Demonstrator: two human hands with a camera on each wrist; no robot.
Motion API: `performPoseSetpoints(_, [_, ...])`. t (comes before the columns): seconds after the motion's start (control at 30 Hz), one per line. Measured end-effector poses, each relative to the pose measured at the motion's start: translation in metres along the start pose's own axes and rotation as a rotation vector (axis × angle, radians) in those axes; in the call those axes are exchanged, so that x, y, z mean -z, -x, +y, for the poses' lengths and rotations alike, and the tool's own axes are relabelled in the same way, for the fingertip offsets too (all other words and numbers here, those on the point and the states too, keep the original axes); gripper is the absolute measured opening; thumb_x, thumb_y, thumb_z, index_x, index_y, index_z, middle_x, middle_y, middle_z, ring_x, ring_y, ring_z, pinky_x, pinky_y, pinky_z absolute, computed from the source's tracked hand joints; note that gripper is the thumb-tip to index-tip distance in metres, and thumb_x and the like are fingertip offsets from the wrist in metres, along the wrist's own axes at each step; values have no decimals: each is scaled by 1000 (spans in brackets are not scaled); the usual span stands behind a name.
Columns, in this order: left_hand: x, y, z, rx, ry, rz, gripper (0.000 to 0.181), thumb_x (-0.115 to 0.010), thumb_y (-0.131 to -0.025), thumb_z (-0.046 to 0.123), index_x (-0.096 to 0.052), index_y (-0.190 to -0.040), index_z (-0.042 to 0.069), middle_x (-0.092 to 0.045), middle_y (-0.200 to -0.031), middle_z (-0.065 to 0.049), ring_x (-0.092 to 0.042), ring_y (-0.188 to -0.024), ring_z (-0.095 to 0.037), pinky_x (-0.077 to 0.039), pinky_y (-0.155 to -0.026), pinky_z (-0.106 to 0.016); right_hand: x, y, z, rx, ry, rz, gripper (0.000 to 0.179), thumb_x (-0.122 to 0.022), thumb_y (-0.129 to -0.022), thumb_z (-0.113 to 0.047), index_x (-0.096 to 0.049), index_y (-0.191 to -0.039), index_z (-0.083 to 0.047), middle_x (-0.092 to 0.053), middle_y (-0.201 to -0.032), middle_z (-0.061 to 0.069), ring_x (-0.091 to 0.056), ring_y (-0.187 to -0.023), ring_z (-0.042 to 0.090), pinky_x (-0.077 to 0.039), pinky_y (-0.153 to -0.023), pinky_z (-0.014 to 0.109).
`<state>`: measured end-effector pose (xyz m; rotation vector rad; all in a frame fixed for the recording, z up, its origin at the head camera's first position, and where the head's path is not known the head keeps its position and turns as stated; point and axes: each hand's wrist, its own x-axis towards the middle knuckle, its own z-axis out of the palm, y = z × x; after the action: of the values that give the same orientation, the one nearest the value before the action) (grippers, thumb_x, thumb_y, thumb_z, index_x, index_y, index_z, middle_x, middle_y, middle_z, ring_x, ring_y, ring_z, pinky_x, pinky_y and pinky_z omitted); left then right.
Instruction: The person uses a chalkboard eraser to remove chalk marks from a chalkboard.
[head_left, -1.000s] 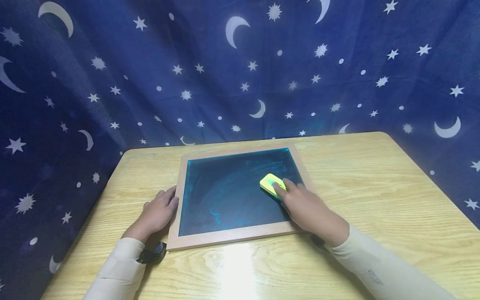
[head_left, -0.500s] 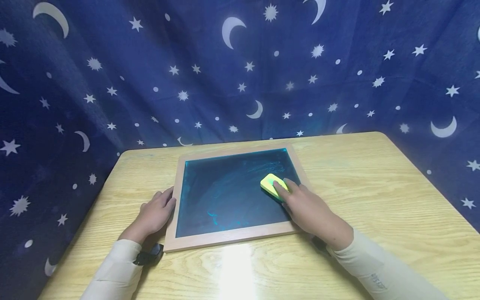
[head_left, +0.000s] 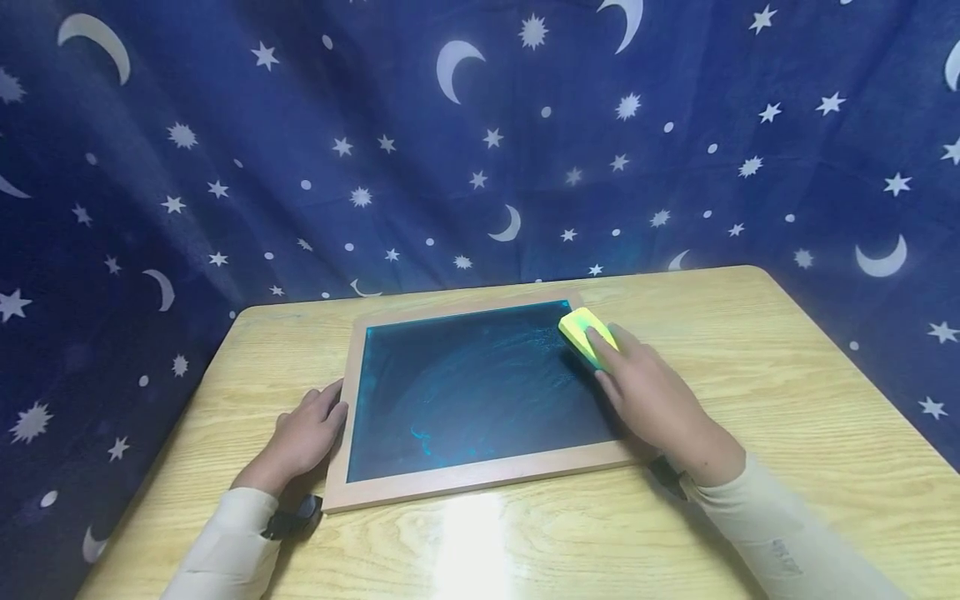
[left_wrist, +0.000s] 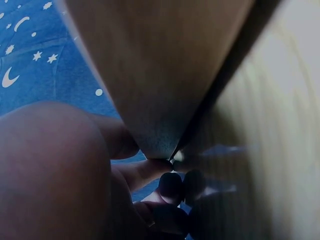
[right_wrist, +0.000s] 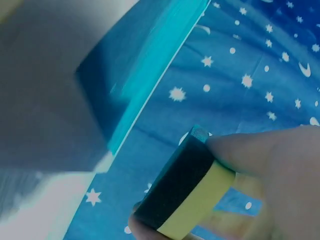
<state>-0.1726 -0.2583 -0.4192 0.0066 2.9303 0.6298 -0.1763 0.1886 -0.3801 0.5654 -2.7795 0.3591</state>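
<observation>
A chalkboard (head_left: 465, 392) in a light wooden frame lies on the table, faint blue smears across its dark surface and brighter chalk marks near the lower left. My right hand (head_left: 660, 396) grips a yellow chalkboard eraser (head_left: 585, 332) over the board's upper right edge. In the right wrist view the eraser's dark felt side (right_wrist: 177, 185) shows, held between thumb and fingers and seemingly lifted off the board. Against the frame's left side rests my left hand (head_left: 300, 437); in the left wrist view its fingers (left_wrist: 137, 172) touch the wooden edge (left_wrist: 155, 100) low by the tabletop.
The wooden table (head_left: 750, 375) extends around the board, with a bright light reflection at the front. Behind and to the left hangs a blue curtain (head_left: 405, 175) printed with moons and stars. A dark strap device (head_left: 296, 518) sits on my left wrist.
My right hand has moved the eraser up and to the right, from the board's right middle to its upper right edge. The left hand stays at the frame.
</observation>
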Motion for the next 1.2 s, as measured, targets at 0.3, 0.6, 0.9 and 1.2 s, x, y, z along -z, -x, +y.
performPoseSetpoints(0.3, [-2, 1, -4, 0, -6, 3, 58, -29, -109, 36, -31, -155, 2, -56, -120, -19, -56, -108, -32, -36, -86, -55, 4, -2, 22, -72, -19, -36, 56, -58, -98, -12, -42, -151, -4, -43, -145, 36, -54, -119, 58, -48, -91, 67])
performPoseSetpoints(0.6, [-1, 1, -3, 1, -4, 10, 57, -29, -109, 34, -32, -155, 1, -56, -120, -19, -55, -105, -31, -35, -85, -53, 1, -4, 40, -137, -20, -62, 54, -57, -98, -11, -43, -149, -1, -44, -141, 40, -51, -118, 62, -45, -90, 70])
performPoseSetpoints(0.9, [-1, 0, -3, -4, -7, 12, 57, -30, -108, 34, -33, -155, 1, -57, -118, -19, -56, -103, -31, -36, -84, -53, -4, -3, 51, -167, 5, -113, 51, -59, -98, -11, -46, -146, 2, -46, -136, 42, -53, -114, 63, -46, -90, 69])
performPoseSetpoints(1.2, [-1, 0, -3, -11, -6, 17, 56, -30, -108, 34, -34, -154, 1, -57, -116, -19, -56, -103, -31, -35, -85, -54, -9, -1, 53, -186, 2, -168, 51, -59, -97, -12, -48, -144, 5, -43, -139, 43, -53, -115, 63, -46, -91, 68])
